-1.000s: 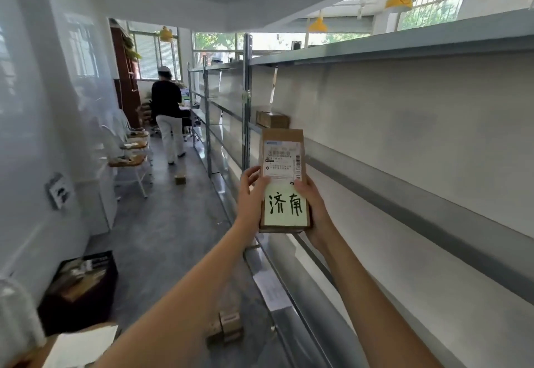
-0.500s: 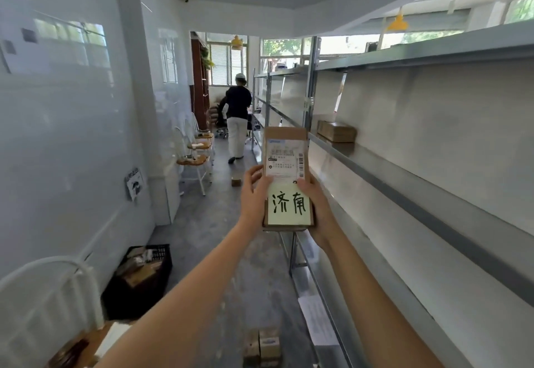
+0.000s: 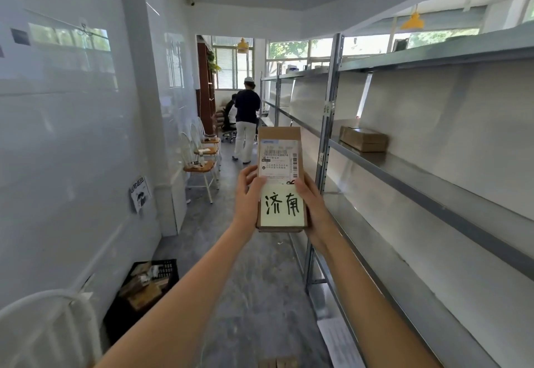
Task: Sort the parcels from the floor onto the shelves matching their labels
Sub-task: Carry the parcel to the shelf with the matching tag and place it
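Observation:
I hold a flat brown cardboard parcel [image 3: 279, 148] upright in front of me at arm's length. It carries a printed shipping label and a pale yellow note with two handwritten black characters. My left hand [image 3: 248, 194] grips its left edge and my right hand [image 3: 313, 203] grips its right edge. The grey metal shelves [image 3: 404, 182] run along my right side. One brown parcel [image 3: 364, 138] lies on the middle shelf beyond the upright post. Small paper tags are stuck on that post.
A narrow aisle runs ahead with a white wall at left. A black crate [image 3: 144, 286] of parcels sits on the floor at left. White chairs [image 3: 202, 165] line the wall. A person [image 3: 246, 125] stands far down the aisle. Small boxes [image 3: 277, 363] lie at the bottom edge.
The view has swung left and forward along the aisle, so the shelves sit further right. The parcel stays held in both hands in the same way.

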